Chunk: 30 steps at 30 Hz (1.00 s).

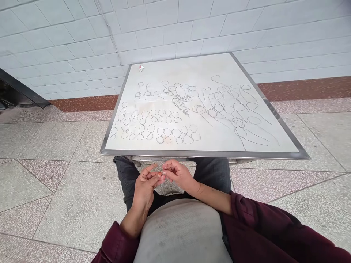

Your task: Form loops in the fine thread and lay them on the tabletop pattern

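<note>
My left hand and my right hand meet above my lap, just in front of the table's near edge. Between their fingertips is a thin wire, with a small curved part showing by the right fingers. Both hands pinch it, thumb against fingers; much of its shape is hidden. On the white tabletop ahead, several thin dark wire figure-eights lie in rough rows at the near left. Several wires with a loop at one end and a long straight tail are spread over the middle and right.
The white table has a grey metal rim. A small white and red object sits in its far left corner. Behind stands a white block wall with a brown base strip. My legs are partly under the table.
</note>
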Each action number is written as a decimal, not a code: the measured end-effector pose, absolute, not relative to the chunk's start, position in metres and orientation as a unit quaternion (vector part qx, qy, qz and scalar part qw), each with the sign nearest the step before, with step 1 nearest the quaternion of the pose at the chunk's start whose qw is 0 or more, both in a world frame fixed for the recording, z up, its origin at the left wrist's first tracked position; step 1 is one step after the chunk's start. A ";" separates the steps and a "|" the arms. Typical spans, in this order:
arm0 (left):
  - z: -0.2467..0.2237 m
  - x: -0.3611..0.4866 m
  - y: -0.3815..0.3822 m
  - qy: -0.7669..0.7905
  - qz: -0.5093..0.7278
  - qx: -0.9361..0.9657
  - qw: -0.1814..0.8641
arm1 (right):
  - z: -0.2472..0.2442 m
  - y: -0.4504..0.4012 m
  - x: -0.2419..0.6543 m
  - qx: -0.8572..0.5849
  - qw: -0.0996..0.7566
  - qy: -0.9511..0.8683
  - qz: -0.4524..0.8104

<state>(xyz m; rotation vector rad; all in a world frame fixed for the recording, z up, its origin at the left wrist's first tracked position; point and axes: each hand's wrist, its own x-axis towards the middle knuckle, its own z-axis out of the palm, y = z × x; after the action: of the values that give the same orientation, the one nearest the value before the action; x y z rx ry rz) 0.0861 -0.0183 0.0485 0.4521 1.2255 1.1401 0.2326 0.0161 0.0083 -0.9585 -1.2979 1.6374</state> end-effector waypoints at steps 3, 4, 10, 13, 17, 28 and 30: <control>0.048 0.088 -0.020 0.535 0.503 0.178 0.655 | 0.006 0.011 0.227 -0.411 0.431 -0.529 0.605; 0.047 0.089 -0.020 0.536 0.504 0.173 0.655 | 0.005 0.009 0.226 -0.420 0.435 -0.533 0.592; 0.044 0.090 -0.021 0.557 0.497 0.195 0.636 | 0.001 0.006 0.222 -0.436 0.429 -0.508 0.606; 0.044 0.089 -0.022 0.572 0.489 0.236 0.615 | 0.001 0.010 0.228 -0.394 0.402 -0.492 0.664; 0.043 0.087 -0.024 0.594 0.474 0.336 0.556 | 0.006 0.019 0.242 -0.363 0.356 -0.485 0.712; 0.046 0.088 -0.024 0.583 0.461 0.374 0.555 | 0.014 0.019 0.243 -0.390 0.358 -0.401 0.748; 0.049 0.088 -0.025 0.567 0.469 0.355 0.576 | 0.012 0.017 0.241 -0.377 0.378 -0.399 0.745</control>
<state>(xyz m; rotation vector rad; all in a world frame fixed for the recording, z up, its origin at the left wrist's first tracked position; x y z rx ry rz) 0.0884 -0.0251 0.0486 0.8320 1.3268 1.0991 0.2408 0.0172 0.0117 -0.9628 -1.0205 1.9054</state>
